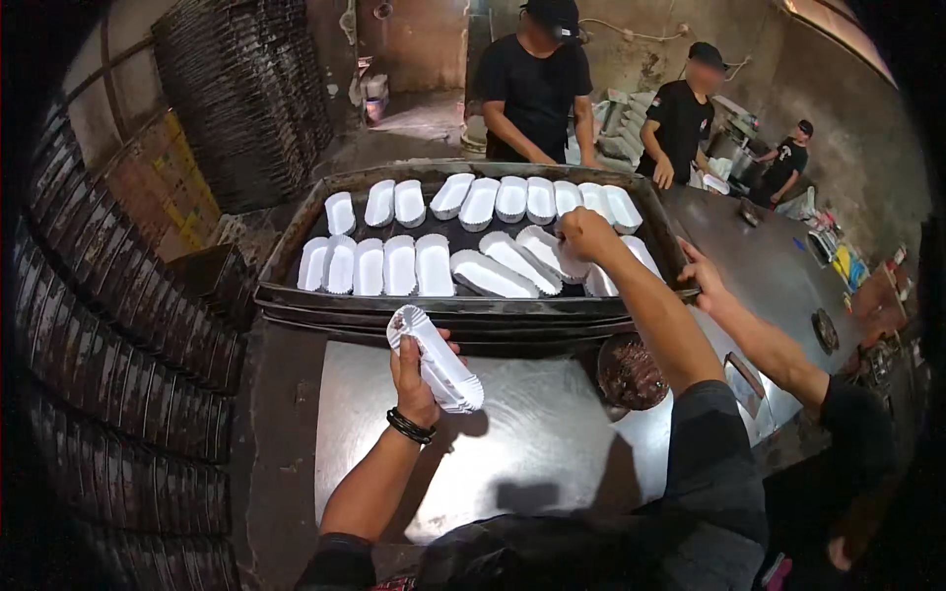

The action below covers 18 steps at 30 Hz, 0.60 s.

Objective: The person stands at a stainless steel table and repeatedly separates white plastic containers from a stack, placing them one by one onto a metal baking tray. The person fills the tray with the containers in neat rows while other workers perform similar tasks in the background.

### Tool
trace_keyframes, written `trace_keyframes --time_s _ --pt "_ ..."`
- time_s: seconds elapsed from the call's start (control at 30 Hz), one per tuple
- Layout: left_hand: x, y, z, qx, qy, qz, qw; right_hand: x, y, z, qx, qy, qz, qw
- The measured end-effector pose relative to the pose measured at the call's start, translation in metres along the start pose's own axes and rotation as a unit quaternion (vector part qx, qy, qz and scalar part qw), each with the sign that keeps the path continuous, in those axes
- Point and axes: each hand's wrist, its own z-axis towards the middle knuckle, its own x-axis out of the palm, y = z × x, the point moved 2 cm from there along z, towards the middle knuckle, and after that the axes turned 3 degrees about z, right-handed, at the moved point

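Observation:
A stack of white fluted paper baking cups (443, 362) is held in my left hand (420, 377), in front of the near rim of a dark metal baking tray (473, 301). Two rows of the same oblong cups (400, 267) stand in that tray, several of them tilted or askew in the near row. My right hand (584, 235) reaches over the tray's right half, fingers curled at a paper cup (547, 251); whether they grip it cannot be told. More dark trays lie stacked beneath the top one.
A round bowl of dark brown filling (633, 371) stands right on the metal sheet (510, 443). A co-worker's hand (702, 273) touches the tray's right corner. Other people (536, 89) stand behind the table. Tall stacks of dark trays (126, 384) line the left.

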Motion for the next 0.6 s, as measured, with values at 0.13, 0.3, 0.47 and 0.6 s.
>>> trace_keyframes --time_s 0.13,0.3,0.47,0.6 --pt "-0.020 -0.016 -0.003 -0.013 0.021 -0.013 1.000 -0.014 0.026 -0.010 0.102 0.018 0.059 0.993" --pt "-0.038 -0.033 -0.005 -0.033 0.019 -0.049 0.998 -0.043 0.032 -0.036 0.227 -0.128 0.043 0.964" --pt "-0.065 -0.036 -0.027 -0.103 -0.006 -0.002 0.995 -0.038 0.162 -0.120 0.135 -0.048 0.491 0.859" --pt "-0.065 -0.036 -0.067 -0.110 0.048 -0.021 0.993 0.019 0.306 -0.175 0.097 0.010 0.521 0.848"
